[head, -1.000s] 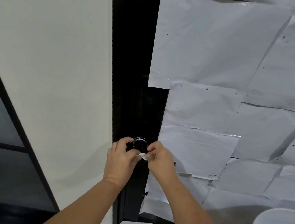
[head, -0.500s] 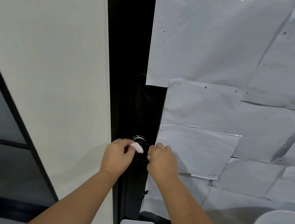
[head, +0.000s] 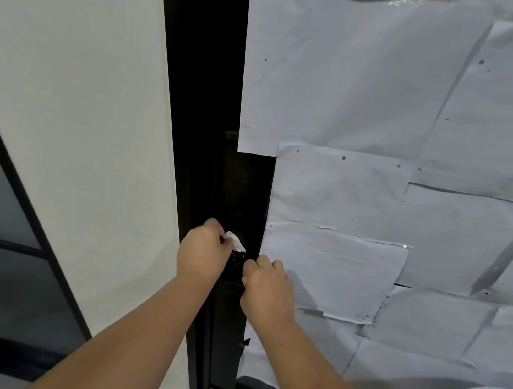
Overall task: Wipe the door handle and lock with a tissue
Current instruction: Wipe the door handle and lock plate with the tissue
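Head view: your left hand (head: 204, 254) pinches a small white tissue (head: 235, 241) between thumb and fingertips, and the tissue pokes out to the right of the knuckles, over the dark strip of the door (head: 242, 192). The lock (head: 237, 259) is the round dark fitting just below the tissue and just right of that hand; it is hard to make out against the black, so whether the tissue touches it cannot be told. The coming wipe turns on this: the lock lies down and slightly right from the tissue's free end, so a short downward sweep would likely bring it across the fitting.

Your right hand (head: 268, 290) sits just right of and below the lock, fingers curled in, knuckles toward the door; it seems to hold nothing, though its fingertips are hidden. The handle cannot be picked out; it may lie behind that hand. Your left hand is the nearer one to the lock and carries the tissue. White paper sheets (head: 377, 96) cover the door to the right of the lock.
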Available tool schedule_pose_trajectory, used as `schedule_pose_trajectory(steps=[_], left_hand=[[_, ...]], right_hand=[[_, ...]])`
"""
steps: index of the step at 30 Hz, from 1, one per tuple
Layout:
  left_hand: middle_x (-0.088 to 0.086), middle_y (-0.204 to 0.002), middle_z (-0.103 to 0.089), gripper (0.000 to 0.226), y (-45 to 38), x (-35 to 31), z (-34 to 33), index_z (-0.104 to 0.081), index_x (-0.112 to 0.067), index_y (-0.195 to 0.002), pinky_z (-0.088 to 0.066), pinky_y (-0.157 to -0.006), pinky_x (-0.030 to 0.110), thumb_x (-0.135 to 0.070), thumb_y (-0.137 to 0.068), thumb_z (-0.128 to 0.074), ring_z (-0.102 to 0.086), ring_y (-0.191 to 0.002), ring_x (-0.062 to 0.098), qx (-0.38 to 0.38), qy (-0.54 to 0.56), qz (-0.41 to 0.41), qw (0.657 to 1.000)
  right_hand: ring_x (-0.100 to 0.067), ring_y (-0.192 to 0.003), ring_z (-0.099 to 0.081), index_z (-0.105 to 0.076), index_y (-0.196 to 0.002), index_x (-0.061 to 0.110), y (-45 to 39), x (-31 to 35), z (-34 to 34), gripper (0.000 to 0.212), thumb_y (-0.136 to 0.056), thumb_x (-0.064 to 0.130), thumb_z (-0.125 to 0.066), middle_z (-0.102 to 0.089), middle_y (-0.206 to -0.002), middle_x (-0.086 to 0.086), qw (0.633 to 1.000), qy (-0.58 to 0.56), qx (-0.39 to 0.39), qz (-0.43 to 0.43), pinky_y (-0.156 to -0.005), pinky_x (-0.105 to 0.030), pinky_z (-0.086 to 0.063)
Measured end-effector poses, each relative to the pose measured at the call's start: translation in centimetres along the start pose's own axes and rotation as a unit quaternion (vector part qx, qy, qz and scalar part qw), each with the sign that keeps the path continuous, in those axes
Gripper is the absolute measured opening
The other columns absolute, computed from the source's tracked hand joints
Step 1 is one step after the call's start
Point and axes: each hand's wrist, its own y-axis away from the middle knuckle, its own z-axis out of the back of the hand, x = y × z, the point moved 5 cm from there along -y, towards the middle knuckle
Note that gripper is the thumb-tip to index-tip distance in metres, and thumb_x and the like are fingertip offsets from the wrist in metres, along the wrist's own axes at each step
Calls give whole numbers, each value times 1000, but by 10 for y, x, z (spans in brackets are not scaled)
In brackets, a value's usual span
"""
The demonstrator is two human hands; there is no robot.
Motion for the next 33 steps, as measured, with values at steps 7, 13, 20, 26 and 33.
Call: schedule_pose_trajectory(steps=[7, 13, 20, 26, 33], left_hand=[[-1, -87, -63, 32, 3, -7, -14, -74, -15, -82, -55, -49, 30, 8, -61, -80, -59, -68, 17, 15, -120, -233, 965], [4, -99, -67, 21, 8, -5, -14, -75, -14, -101, -57, -65, 28, -7, -87, -60, -66, -76, 19, 55, -116, -159, 979], [5, -83, -68, 16, -5, -9, -11, -71, -7, -90, -54, -61, 26, -8, -88, -55, -61, -65, 16, 108, -116, -69, 985], [2, -70, -57, 23, -10, -13, -13, -51, -13, -65, -43, -52, 24, -6, -87, -56, -51, -57, 14, 140, -139, -106, 975], [3, -97, -55, 11, -8, -11, -21, -65, -13, -92, -54, -64, 29, -3, -86, -62, -59, -76, 18, 167, -207, -252, 930]], right_hand=[[-23, -76, -47, -58, -87, 16, 0, -3, -2, 18, -74, 4, -59, -54, -85, -2, 1000, -9, -12, 20, -54, -32, -30], [-22, -77, -45, -57, -89, 16, -1, -3, -3, 22, -72, 1, -57, -54, -87, -2, 1000, -12, -5, 25, -55, -32, -31], [-20, -80, -43, -54, -91, 17, 0, -1, -4, 21, -76, 3, -50, -52, -90, -1, 1000, -5, 10, 12, -58, -31, -31], [-16, -77, -35, -53, -88, 19, -1, 1, -6, 16, -79, 6, -49, -50, -89, 2, 1000, 2, 8, -26, -59, -31, -29], [-21, -81, -44, -55, -89, 17, 0, 8, -5, 16, -79, 5, -51, -50, -86, 0, 998, 12, -5, -56, -59, -33, -32]])
